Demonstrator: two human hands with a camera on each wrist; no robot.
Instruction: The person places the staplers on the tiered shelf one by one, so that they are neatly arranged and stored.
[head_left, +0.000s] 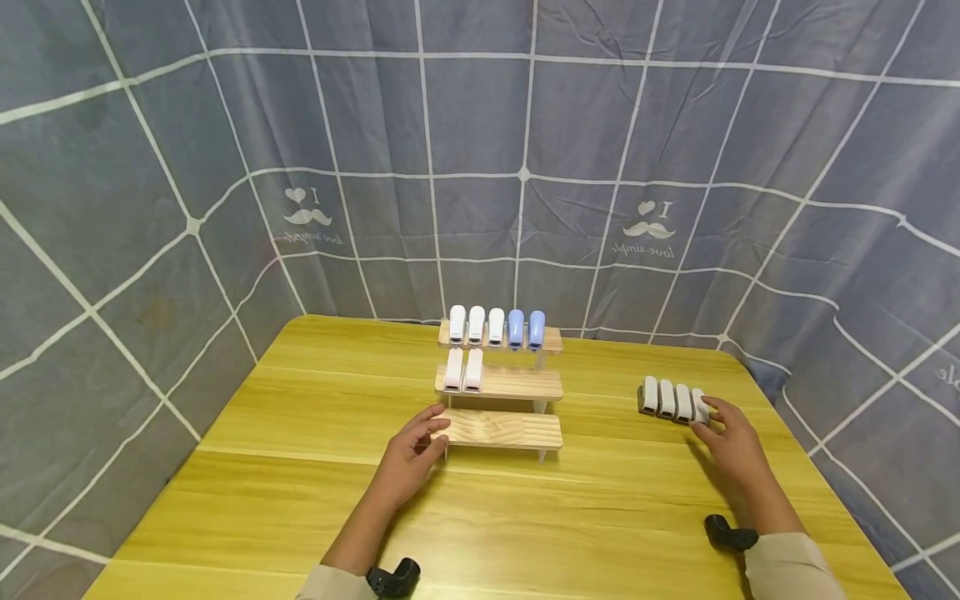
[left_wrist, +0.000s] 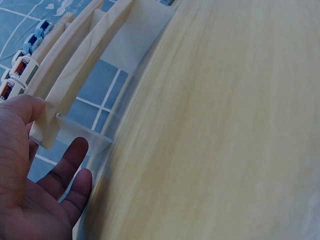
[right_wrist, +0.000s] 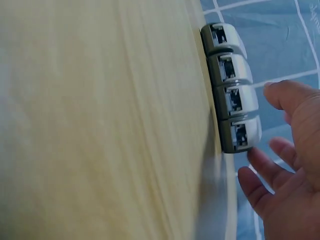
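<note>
My right hand (head_left: 733, 442) is at the right end of a row of four white-topped mini staplers (head_left: 667, 399), its thumb and fingers parted around the rightmost stapler (head_left: 701, 408). In the right wrist view a fingertip lies right at that stapler's lower edge, while the thumb stands a little off its white top; I cannot tell whether the fingertip presses on it. The four staplers sit side by side on their dark bases, running off to the left of my fingers, metal fronts turned towards me.

My left hand (head_left: 408, 458) is well apart from them, at the left end of the near wooden board (head_left: 502, 429) of a three-step stand. My thumb and a finger pinch that end, and two other fingers spread loosely beside the clear support (left_wrist: 85, 131) under it.

Beyond, the middle board (head_left: 525, 383) bears two pale pink-and-white staplers (head_left: 473, 369) on its left part. Higher and farther, the far board (head_left: 553, 339) holds three white staplers (head_left: 476, 323) on the left and two blue staplers (head_left: 536, 328) to their right.

Stand and row both rest on the yellow wood-grain table (head_left: 562, 517), the row to the right of the stand. A grey-blue curtain (head_left: 480, 117) with white grid lines hangs behind and at both sides.
</note>
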